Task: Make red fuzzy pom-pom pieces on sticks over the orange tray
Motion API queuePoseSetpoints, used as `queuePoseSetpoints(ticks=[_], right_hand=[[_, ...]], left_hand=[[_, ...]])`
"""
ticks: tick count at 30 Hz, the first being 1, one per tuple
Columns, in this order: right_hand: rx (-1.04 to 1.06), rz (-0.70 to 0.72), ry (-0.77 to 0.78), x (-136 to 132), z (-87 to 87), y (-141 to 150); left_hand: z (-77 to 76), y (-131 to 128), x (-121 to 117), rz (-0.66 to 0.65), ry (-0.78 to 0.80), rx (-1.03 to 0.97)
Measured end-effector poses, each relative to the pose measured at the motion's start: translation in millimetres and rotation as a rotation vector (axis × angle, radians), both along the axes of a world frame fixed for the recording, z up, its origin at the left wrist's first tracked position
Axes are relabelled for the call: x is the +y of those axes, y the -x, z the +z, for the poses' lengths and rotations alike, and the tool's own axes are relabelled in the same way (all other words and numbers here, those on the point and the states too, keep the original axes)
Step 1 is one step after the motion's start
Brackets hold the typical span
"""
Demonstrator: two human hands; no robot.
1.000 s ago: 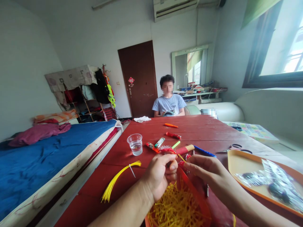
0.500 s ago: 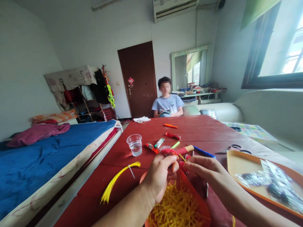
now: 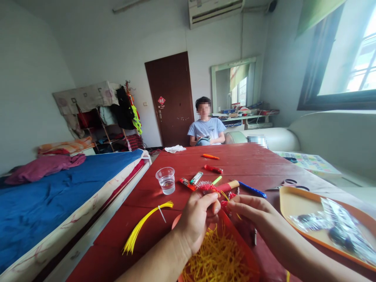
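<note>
My left hand (image 3: 199, 219) is closed around a red strip of small pieces (image 3: 208, 188) with silvery, spiky tips. More of the strip seems to hang to the right, by the fingers of my right hand (image 3: 249, 207). A thin yellow strand (image 3: 225, 195) runs between the two hands, and my right thumb and fingers are pinched on it. Its short end pokes out below the right fingertips. Under my hands sits a red tray (image 3: 176, 223) filled with a tangle of cut yellow strands (image 3: 217, 254).
On the red table (image 3: 117, 215) lie a tied yellow bundle (image 3: 143, 225), a cup of water (image 3: 166, 181), lighters (image 3: 196, 178), a wooden-ended roll (image 3: 229, 186), a blue pen (image 3: 252, 189) and scissors (image 3: 289, 183). A tray (image 3: 288, 203) holds plastic packets. A person (image 3: 207, 127) sits opposite.
My right fingers have shifted slightly, and the short end of the yellow strand now shows below them. My left hand keeps its hold on the red strip. The view has moved slightly.
</note>
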State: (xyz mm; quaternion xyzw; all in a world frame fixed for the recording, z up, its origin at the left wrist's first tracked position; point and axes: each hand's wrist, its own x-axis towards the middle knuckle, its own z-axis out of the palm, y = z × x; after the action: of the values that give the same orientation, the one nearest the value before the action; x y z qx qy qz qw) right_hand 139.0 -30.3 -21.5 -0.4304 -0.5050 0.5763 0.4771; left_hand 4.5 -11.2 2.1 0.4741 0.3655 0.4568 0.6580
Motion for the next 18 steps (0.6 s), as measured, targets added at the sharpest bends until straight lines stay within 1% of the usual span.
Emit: queuePoseSetpoints(ticks=[4,13,18], right_hand=[[0.009,-0.013,0.020,1.8,-0.5,0.5],[0.069,0.002,0.052,-0.1,0.6,1.2],[0.070,-0.001,0.039,-0.6,1.1,1.5]], left_hand=[[2.6,-1.6,-1.0,-0.004,0.008,0.001],[1.4,-2.2,-0.8,-0.004,0.003,-0.020],[2.0,-2.4,-1.7,-0.015,0.001,-0.009]])
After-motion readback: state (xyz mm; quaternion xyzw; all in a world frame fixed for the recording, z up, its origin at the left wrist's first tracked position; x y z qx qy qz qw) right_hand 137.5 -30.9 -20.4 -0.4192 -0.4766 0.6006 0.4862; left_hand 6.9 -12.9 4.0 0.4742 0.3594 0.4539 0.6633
